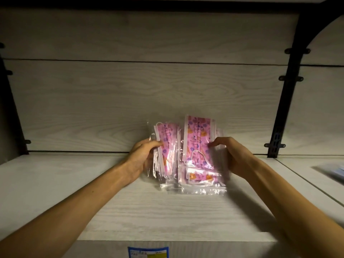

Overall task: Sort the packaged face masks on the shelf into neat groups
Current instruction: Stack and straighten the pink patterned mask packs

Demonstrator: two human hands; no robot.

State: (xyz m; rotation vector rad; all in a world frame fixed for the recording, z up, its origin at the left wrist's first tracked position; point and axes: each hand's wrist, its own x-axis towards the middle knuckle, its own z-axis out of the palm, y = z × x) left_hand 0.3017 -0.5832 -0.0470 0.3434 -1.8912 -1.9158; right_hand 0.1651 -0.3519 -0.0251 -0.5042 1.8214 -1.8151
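We see two bare forearms reach across a pale wood-grain shelf (pixel 130 211) toward clear-wrapped pink face masks gathered at its back edge, against the rear panel (pixel 130 101). Our left hand (pixel 143 157) curls round the left bundle of masks (pixel 167 146), thumb on its front, holding it upright on edge. Our right hand (pixel 229 157) pinches the right bundle of masks (pixel 198 140) from the side, fingertips pressed to the printed face; that bundle leans back just beside the first, with more packets (pixel 201 176) lying flat under it. The prints show purple flowers and orange figures; no writing on the wrappers can be read. A blue-bordered label (pixel 148 252) sits on the shelf's front lip, its text too small to read. Bare shelf lies open on both sides and in front of the packets. A black bracket (pixel 287 108) rises at right; beyond it, a bluish packet (pixel 333 171) lies blurred on the neighbouring shelf.
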